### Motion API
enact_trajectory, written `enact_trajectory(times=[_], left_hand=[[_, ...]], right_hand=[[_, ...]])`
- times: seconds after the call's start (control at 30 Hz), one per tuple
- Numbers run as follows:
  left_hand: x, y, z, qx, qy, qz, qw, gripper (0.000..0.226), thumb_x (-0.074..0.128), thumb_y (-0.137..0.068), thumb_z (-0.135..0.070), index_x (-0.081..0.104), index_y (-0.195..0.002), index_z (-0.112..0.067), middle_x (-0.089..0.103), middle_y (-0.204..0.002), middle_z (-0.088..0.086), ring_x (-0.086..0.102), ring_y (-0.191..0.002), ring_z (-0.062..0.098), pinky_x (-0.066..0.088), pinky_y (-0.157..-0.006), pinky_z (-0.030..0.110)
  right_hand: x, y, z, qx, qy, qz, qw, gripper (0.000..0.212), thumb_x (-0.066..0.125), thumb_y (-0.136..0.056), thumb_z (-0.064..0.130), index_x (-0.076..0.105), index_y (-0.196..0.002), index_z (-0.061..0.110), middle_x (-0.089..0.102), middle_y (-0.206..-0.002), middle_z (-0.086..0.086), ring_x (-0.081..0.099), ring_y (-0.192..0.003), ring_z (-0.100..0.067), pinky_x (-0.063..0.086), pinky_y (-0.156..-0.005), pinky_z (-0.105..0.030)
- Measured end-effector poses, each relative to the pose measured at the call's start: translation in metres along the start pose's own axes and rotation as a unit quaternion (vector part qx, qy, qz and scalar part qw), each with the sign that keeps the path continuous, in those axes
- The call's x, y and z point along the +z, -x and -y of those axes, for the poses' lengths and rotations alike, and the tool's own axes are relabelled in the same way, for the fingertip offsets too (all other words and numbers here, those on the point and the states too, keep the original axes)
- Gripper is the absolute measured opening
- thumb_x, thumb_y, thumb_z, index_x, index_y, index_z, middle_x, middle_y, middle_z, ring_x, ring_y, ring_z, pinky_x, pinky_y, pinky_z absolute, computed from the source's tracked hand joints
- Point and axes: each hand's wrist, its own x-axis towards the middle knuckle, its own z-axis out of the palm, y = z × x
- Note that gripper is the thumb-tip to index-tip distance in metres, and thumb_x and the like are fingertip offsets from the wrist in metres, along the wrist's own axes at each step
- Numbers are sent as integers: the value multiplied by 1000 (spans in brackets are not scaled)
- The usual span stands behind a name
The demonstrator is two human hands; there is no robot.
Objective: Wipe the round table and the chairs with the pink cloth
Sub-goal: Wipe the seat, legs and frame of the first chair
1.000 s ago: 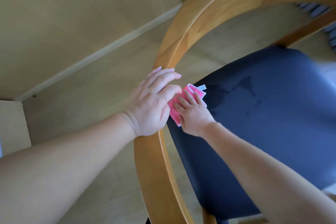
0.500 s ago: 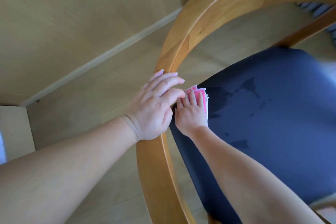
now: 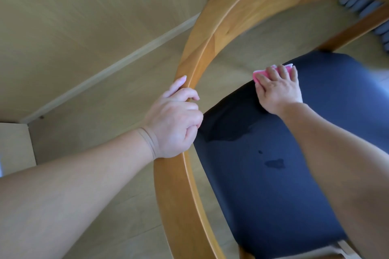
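The left hand (image 3: pixel 174 120) grips the chair's curved wooden rail (image 3: pixel 202 52). The right hand (image 3: pixel 277 88), fingers flat, presses the cloth (image 3: pixel 260 74) onto the dark seat (image 3: pixel 273 185) at its far edge. Damp patches (image 3: pixel 274 163) mark the seat.

Pink cloth (image 3: pixel 259 74) mostly hidden under right hand (image 3: pixel 279 88); only a strip past the fingertips and a bit at the left shows, so its fold and full size can't be told. Left hand (image 3: pixel 175 121) covers part of the chair's curved wooden rail (image 3: pixel 202 52); fingertips wrap out of sight over the inner edge. Rail cut off by top, right and bottom edges. Dark seat (image 3: pixel 273 174) partly hidden by right forearm, cut off at right; far right corner blurred. Both arms cut off by the frame. Grey striped thing (image 3: pixel 357 6) far right, blurred and half behind a rail: can't tell what it is.
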Motion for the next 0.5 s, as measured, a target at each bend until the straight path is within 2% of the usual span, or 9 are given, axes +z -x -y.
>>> enact_trajectory(times=[0.1, 0.2, 0.3, 0.43, 0.5], left_hand=[[1, 1, 2, 0, 0, 1, 1000, 28, 33, -72, -7, 52, -53, -16, 46, -51, -5, 56, -95, 27, 18, -118, 43], [2, 1, 2, 3, -6, 5, 1000, 29, 33, -71, -7, 52, -52, -16, 43, -49, -6, 56, -92, 28, 18, -118, 44], [2, 0, 1, 6, -9, 5, 1000, 29, 32, -70, -9, 51, -50, -15, 42, -48, -6, 55, -91, 28, 18, -118, 44], [2, 0, 2, 3, -17, 7, 1000, 28, 32, -72, -11, 49, -50, -14, 44, -48, -3, 55, -91, 27, 15, -119, 40], [3, 1, 2, 4, -19, 7, 1000, 29, 32, -73, -12, 49, -50, -14, 45, -48, -2, 53, -90, 26, 15, -119, 40]], right_hand=[[4, 3, 6, 7, -13, -10, 1000, 56, 13, -97, 41, 48, -136, 22, 43, -145, -12, 26, -140, -38, 10, -116, -56], [4, 20, 34, -3, -13, -19, 1000, 55, 17, -97, 40, 38, -145, 21, 42, -148, -10, 26, -141, -39, 8, -117, -56], [4, 47, 80, -74, 2, -19, 997, 61, 14, -95, 40, 28, -150, 19, 39, -150, -10, 23, -141, -40, 7, -116, -56], [21, 97, 153, -204, -13, 16, 979, 62, 17, -98, 40, 19, -155, 15, 19, -161, -9, 5, -148, -39, -3, -117, -57], [30, 118, 167, -216, -17, 34, 976, 61, 21, -101, 39, 17, -156, 13, 10, -163, -8, -1, -149, -36, -8, -118, -55]])
